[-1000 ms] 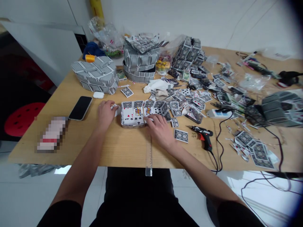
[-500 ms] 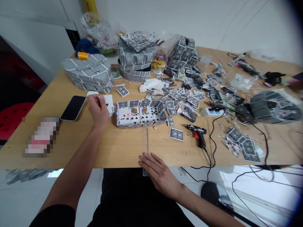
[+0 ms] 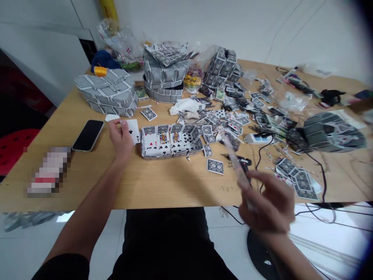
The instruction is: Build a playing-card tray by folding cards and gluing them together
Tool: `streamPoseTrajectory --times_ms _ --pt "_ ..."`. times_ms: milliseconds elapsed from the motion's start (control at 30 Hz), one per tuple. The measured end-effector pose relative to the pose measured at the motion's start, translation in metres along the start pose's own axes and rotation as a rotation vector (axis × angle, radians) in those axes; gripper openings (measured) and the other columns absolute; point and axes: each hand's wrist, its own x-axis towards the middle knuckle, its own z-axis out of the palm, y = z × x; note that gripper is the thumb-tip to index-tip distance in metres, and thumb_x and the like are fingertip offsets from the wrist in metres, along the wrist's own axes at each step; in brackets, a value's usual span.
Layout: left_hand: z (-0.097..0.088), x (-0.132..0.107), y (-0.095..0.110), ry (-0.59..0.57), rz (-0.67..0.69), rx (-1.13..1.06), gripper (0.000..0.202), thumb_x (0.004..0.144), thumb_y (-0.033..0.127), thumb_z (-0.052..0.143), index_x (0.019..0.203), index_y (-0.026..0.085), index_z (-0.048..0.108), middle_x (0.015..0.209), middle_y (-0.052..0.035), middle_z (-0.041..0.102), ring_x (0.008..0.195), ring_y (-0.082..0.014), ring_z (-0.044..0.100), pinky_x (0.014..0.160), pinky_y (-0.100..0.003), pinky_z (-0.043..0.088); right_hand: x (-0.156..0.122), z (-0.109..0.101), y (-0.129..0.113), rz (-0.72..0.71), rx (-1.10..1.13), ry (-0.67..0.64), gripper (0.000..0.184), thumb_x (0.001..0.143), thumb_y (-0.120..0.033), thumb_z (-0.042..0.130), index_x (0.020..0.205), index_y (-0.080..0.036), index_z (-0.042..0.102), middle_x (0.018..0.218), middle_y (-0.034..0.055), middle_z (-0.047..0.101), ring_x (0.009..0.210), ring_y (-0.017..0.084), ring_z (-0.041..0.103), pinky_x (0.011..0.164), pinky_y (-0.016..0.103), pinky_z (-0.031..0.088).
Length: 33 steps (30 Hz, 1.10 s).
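Observation:
My left hand (image 3: 121,138) pinches a white playing card (image 3: 133,130), an ace of clubs, just left of a shallow tray made of playing cards (image 3: 169,140) on the wooden table (image 3: 163,182). My right hand (image 3: 269,204), blurred by motion, is closed round a clear plastic ruler (image 3: 236,165) and holds it tilted in the air past the table's front edge, over a red and black glue gun (image 3: 241,160).
A black phone (image 3: 88,135) lies left of my left hand. Boxes covered in cards (image 3: 106,92) (image 3: 164,76) stand at the back. Loose cards and scraps (image 3: 233,120) litter the right half, with a power strip (image 3: 258,138) and black cables (image 3: 309,159).
My right hand left the card tray, took the ruler from the table's front edge and swung it up to the right. My left hand lifted a card and holds it.

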Motion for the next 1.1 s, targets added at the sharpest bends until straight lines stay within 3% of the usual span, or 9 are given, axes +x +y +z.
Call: streamPoseTrajectory --times_ms 100,233,367,500,667,800,967,1100 --pt "0.003 -0.004 0.0 0.046 0.048 0.029 0.03 0.101 0.055 0.059 0.104 0.026 0.053 0.079 0.0014 0.051 0.06 -0.0158 0.048 0.054 -0.03 0.036 0.032 0.04 0.045 0.037 -0.036 0.014 0.058 0.103 -0.015 0.06 0.149 -0.049 0.065 0.139 0.0094 0.062 0.121 0.032 0.069 0.099 0.052 0.065" --pt "0.005 -0.004 -0.004 0.008 0.025 0.031 0.028 0.101 0.054 0.058 0.104 0.027 0.053 0.073 0.0038 0.048 0.054 -0.0147 0.045 0.051 -0.029 0.033 0.047 0.087 0.094 0.076 0.004 -0.277 0.045 0.108 -0.016 0.048 0.142 -0.032 0.073 0.133 0.0131 0.065 0.121 0.028 0.067 0.104 0.048 0.063" --pt "0.006 -0.003 -0.009 -0.002 0.018 0.049 0.028 0.1 0.053 0.059 0.105 0.026 0.053 0.074 0.0033 0.052 0.055 -0.0147 0.048 0.051 -0.029 0.034 0.042 0.107 0.107 0.055 -0.045 -0.473 0.054 0.104 -0.006 0.039 0.141 -0.026 0.073 0.149 0.016 0.059 0.138 0.031 0.058 0.112 0.053 0.058" --pt "0.006 -0.004 -0.008 -0.027 0.028 0.052 0.026 0.099 0.05 0.062 0.105 0.026 0.053 0.069 0.0042 0.05 0.053 -0.0149 0.047 0.05 -0.028 0.033 0.037 0.102 0.096 0.038 -0.063 -0.617 0.059 0.103 -0.005 0.039 0.154 -0.023 0.062 0.16 0.0191 0.053 0.148 0.035 0.052 0.119 0.06 0.05" --pt "0.005 -0.001 -0.001 0.029 0.024 0.016 0.025 0.099 0.048 0.064 0.105 0.026 0.055 0.071 0.0037 0.051 0.054 -0.0141 0.049 0.049 -0.027 0.035 0.024 0.075 0.075 0.175 -0.011 -0.732 0.044 0.107 -0.022 0.052 0.149 -0.024 0.063 0.141 0.0157 0.069 0.127 0.033 0.07 0.106 0.052 0.061" --pt "0.004 0.009 -0.004 0.102 -0.044 -0.072 0.02 0.101 0.044 0.06 0.107 0.026 0.053 0.076 0.0025 0.054 0.057 -0.0145 0.054 0.05 -0.025 0.039 0.006 0.066 0.066 0.191 -0.003 -0.826 0.047 0.104 -0.027 0.058 0.151 -0.025 0.061 0.144 0.0161 0.068 0.13 0.035 0.069 0.106 0.054 0.06" --pt "0.004 0.016 -0.015 0.173 -0.072 -0.087 0.017 0.097 0.03 0.061 0.111 0.025 0.052 0.083 0.0012 0.061 0.064 -0.0153 0.06 0.056 -0.026 0.044 -0.008 0.073 0.064 0.205 -0.008 -0.838 0.052 0.102 -0.026 0.06 0.153 -0.024 0.059 0.138 0.018 0.07 0.125 0.037 0.07 0.099 0.055 0.062" --pt "0.006 0.015 -0.018 0.14 -0.09 -0.065 0.025 0.093 0.025 0.064 0.116 0.024 0.053 0.086 0.0007 0.064 0.069 -0.0162 0.064 0.062 -0.027 0.048 -0.006 0.075 0.065 0.229 0.009 -0.811 0.053 0.097 -0.032 0.067 0.149 -0.024 0.063 0.131 0.0187 0.07 0.124 0.039 0.068 0.101 0.059 0.058"
